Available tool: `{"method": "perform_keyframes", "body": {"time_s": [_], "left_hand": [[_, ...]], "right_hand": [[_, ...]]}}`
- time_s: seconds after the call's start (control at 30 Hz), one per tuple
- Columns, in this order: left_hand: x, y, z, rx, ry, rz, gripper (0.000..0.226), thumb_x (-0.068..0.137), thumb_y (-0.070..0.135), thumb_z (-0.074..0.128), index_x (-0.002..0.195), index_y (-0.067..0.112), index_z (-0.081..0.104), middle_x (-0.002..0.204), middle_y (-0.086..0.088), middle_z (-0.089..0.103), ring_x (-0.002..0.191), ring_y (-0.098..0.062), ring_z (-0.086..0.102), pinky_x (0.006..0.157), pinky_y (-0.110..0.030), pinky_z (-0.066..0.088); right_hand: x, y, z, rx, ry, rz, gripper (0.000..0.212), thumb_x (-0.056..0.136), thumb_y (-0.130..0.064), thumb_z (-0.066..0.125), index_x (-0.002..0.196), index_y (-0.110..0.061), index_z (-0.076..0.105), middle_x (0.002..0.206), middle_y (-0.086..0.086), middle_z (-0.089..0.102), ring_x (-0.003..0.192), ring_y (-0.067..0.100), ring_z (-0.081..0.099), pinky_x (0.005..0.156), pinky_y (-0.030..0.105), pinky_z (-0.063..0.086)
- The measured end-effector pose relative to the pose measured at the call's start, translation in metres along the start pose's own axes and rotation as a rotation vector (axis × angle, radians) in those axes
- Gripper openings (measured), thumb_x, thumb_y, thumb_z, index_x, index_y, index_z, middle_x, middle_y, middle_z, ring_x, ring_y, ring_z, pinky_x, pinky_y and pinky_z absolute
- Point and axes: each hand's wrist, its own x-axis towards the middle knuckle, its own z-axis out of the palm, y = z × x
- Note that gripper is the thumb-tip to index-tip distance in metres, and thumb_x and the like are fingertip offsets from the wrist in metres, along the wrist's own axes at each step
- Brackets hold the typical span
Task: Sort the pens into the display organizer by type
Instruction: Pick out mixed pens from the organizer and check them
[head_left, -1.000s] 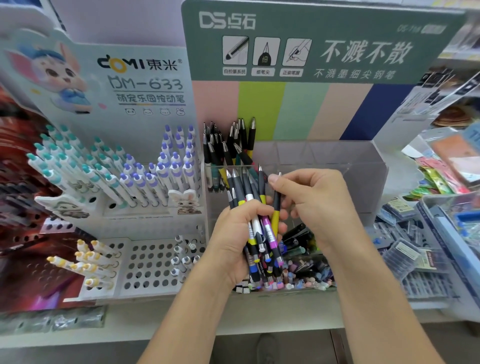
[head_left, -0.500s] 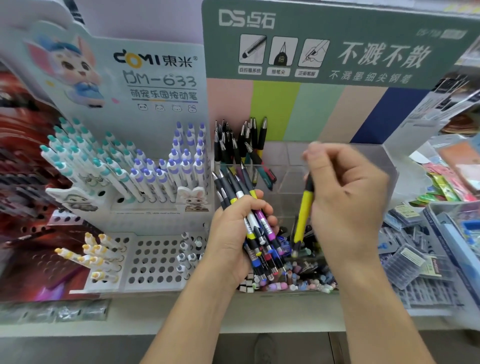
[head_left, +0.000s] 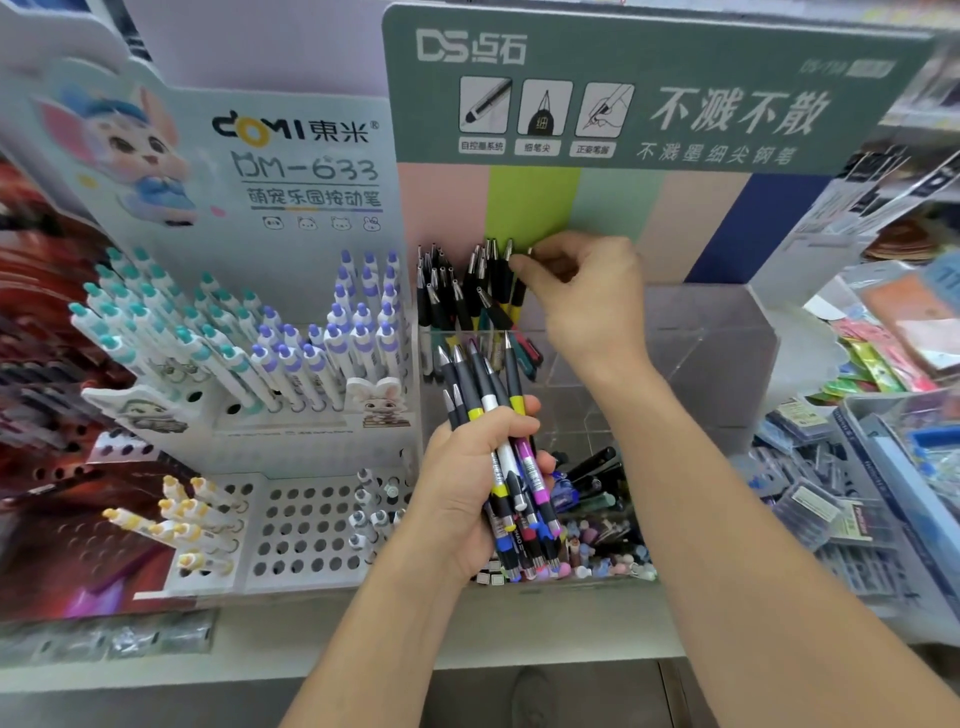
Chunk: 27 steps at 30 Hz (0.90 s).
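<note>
Pens (head_left: 511, 467) bundled in left hand (head_left: 467, 488), shelf (head_left: 311, 644) below.

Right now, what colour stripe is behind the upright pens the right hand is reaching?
Lime green stripe, behind the right hand, seen in the head view.

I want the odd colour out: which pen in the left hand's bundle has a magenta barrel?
The magenta pen on the bundle's right edge, by the left hand; its neighbours show yellow or white.

A pale shelf (head_left: 545, 623) carries everything, with dark floor (head_left: 519, 696) beneath its front edge. Packaged stationery (head_left: 831, 493) crowds its right end; a red, blurred display (head_left: 47, 415) stands left.
</note>
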Motion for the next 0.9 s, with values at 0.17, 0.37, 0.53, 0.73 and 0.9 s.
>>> {"method": "perform_keyframes", "body": {"time_s": [0.17,0.37,0.53,0.73,0.9], "left_hand": [[0.002,0.001,0.000,0.032,0.014,0.024,0.018,0.085,-0.001,0.062,0.097,0.006,0.074,0.064,-0.010,0.064,0.057,-0.022,0.065,0.053,-0.029,0.055],[0.004,0.004,0.006,0.055,-0.029,0.031,0.013,0.084,-0.003,0.062,0.096,-0.005,0.066,0.061,-0.012,0.059,0.054,-0.023,0.064,0.049,-0.028,0.052],[0.002,0.002,0.015,-0.034,-0.077,-0.014,0.018,0.085,0.000,0.059,0.101,-0.006,0.063,0.067,-0.015,0.064,0.055,-0.024,0.065,0.050,-0.027,0.054],[0.007,-0.001,0.011,-0.178,0.026,0.018,0.019,0.083,-0.005,0.058,0.096,0.008,0.060,0.073,-0.012,0.068,0.061,-0.023,0.066,0.062,-0.034,0.058],[0.006,-0.004,0.008,-0.138,0.080,0.061,0.014,0.087,-0.006,0.057,0.090,0.008,0.060,0.062,-0.007,0.057,0.048,-0.018,0.052,0.049,-0.028,0.050]], "right_hand": [[-0.012,-0.007,-0.009,0.058,-0.020,0.079,0.015,0.092,-0.028,0.073,0.097,-0.014,0.077,0.083,-0.008,0.074,0.075,0.001,0.067,0.070,0.016,0.049],[-0.067,-0.018,-0.047,0.077,-0.330,0.287,0.017,0.085,-0.039,0.078,0.082,-0.022,0.079,0.070,-0.007,0.073,0.066,0.001,0.064,0.065,0.018,0.053],[-0.076,-0.017,-0.047,0.420,-0.202,0.510,0.006,0.089,-0.015,0.074,0.088,-0.009,0.073,0.060,-0.002,0.068,0.063,0.010,0.068,0.049,0.016,0.045],[-0.082,-0.025,-0.063,0.338,-0.078,0.288,0.011,0.094,-0.013,0.069,0.086,-0.019,0.075,0.063,-0.001,0.066,0.054,0.011,0.057,0.048,0.023,0.048],[-0.066,-0.028,-0.078,0.352,0.194,0.074,0.010,0.098,-0.016,0.065,0.093,-0.022,0.070,0.071,-0.003,0.070,0.062,0.016,0.067,0.055,0.027,0.056]]}}
